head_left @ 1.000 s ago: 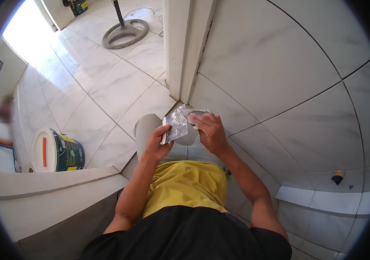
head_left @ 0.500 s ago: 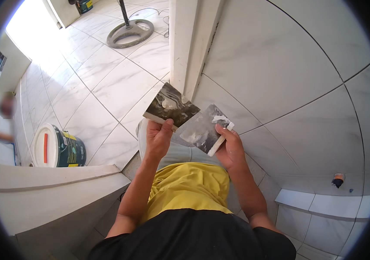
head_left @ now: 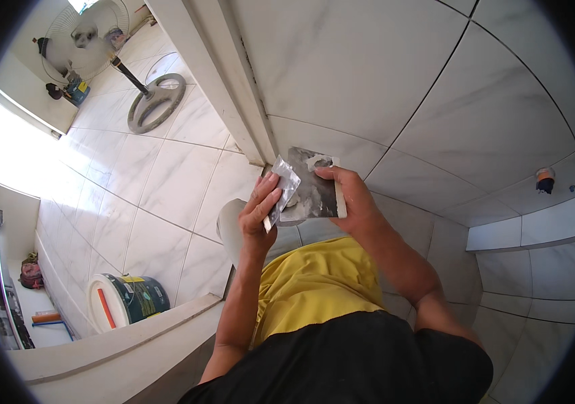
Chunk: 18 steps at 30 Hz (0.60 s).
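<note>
White tile floor (head_left: 159, 182): bore a fan (head_left: 131, 77) toward its far edge, a bucket (head_left: 149, 296) by its near edge. Grey plate (head_left: 321, 198), smeared white: was held at its right edge by the right hand (head_left: 360, 198). Second plate (head_left: 287, 178), tilted: was held by the left hand (head_left: 259, 212) at the first's left edge; contact unclear.

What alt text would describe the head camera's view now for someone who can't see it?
A person's left hand holds a tilted, shiny plate beside a gray-smeared plate in the right hand. Beyond a pale door frame, a dark bucket with a white lid and a pedestal fan stand on marbled floor tiles.
</note>
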Each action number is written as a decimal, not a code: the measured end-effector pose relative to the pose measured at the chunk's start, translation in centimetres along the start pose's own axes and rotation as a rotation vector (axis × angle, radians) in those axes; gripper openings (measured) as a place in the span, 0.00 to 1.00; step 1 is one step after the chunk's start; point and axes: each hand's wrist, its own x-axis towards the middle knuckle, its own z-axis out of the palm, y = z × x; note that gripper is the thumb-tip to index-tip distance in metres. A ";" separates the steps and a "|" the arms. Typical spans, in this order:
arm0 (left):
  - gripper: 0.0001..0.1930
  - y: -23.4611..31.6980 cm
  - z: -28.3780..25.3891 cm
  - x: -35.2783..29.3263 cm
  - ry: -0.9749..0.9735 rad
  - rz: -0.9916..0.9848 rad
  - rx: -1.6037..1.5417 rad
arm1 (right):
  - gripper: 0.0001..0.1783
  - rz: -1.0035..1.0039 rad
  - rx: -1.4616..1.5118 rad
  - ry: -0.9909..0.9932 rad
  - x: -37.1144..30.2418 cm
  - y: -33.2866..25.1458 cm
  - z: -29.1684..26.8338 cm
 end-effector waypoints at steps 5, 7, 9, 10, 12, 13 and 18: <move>0.20 -2.8 -1.2 -4.7 -0.190 -0.056 0.276 | 0.10 0.731 0.756 0.229 3.1 -5.4 -0.7; 0.16 -2.6 -0.6 -7.8 0.040 -0.861 -0.106 | 0.09 0.440 0.546 0.333 3.7 -5.4 -1.8; 0.14 -0.6 0.1 -6.1 0.275 -0.956 -0.549 | 0.10 0.312 0.422 0.208 3.2 -6.3 -2.3; 0.14 1.8 0.1 -3.6 0.375 -1.082 -0.836 | 0.10 0.188 0.213 0.206 2.9 -7.1 -1.4; 0.12 5.1 -0.3 -0.6 0.415 -1.199 -1.214 | 0.16 0.082 -0.145 0.101 1.1 -7.8 -0.5; 0.12 5.6 -0.6 -0.1 0.450 -1.191 -1.226 | 0.16 0.094 -0.158 0.072 1.1 -8.0 -0.4; 0.19 8.1 -1.6 2.1 0.346 -1.102 -1.375 | 0.30 -0.402 -0.811 -0.438 1.1 -7.9 0.7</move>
